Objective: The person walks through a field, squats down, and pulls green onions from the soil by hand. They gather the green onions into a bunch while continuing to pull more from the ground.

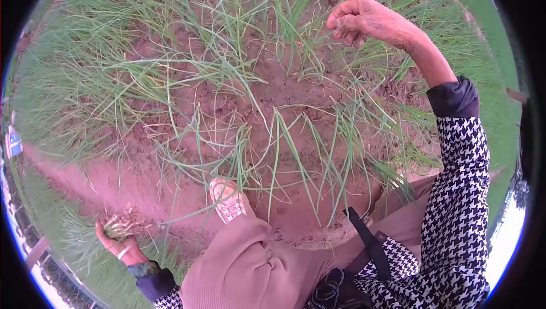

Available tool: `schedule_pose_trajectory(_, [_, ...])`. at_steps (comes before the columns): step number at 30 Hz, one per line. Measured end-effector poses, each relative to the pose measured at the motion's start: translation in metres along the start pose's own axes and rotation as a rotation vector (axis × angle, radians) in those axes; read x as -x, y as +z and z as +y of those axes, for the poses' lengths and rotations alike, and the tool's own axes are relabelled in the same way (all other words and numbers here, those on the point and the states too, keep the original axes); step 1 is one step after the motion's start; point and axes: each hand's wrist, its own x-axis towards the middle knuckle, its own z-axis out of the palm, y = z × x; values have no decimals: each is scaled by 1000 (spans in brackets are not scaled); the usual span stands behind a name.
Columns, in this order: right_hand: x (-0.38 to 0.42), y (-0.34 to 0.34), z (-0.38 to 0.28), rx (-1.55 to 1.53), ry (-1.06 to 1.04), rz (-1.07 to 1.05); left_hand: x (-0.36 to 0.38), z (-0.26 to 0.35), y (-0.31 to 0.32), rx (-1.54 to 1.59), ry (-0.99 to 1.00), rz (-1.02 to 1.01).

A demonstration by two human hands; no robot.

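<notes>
— Starting nearest: what is held by the left hand (pixel 116 241)?

— A small clump of weeds (pixel 118 226) is clamped in its fingers, low at the left edge of the bed (pixel 296 98), beside the shoe (pixel 228 201).

— How does the clump look?

— Pale, dry and tangled, with soil clinging; single stalks cannot be made out.

— And farther off?

— The right hand (pixel 364 22) is raised at the far side, well apart from the left. Its fingers are curled together near the green shoots (pixel 290 19); whether a blade is pinched cannot be told.

— Counts?

— Two hands, one shoe, one clump are seen. The shoots, thin and drooping over reddish soil, are too many to be counted.
</notes>
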Motion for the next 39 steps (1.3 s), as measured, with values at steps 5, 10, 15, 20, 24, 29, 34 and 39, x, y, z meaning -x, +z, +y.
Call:
schedule_pose_trajectory(5, [-92,20,-73,-21,29,141,-121,-53,-5,-64,-198,109])
schedule_pose_trajectory(10, [-156,29,-147,42,239,351,-255,-80,-5,-117,-438,-29])
schedule_pose_trajectory(15, [-181,5,-168,155,407,443,-314,-82,12,-180,-550,-47])
schedule_pose_trajectory(20, [-189,-9,-128,163,532,266,-280,-88,28,-226,-408,72])
schedule_pose_trajectory(24, [-184,16,-58,780,475,-2,-267,-93,-6,-254,-482,-62])
schedule_pose_trajectory(29, [-146,7,91,1297,-170,174,-163,-112,47,-303,-499,-61])
schedule_pose_trajectory(34, [-111,-16,130,1133,-64,170,-120,-139,69,-298,-472,-66])
schedule_pose_trajectory(39, [-80,-104,205,638,396,335,-41,-159,121,-312,-420,-61])
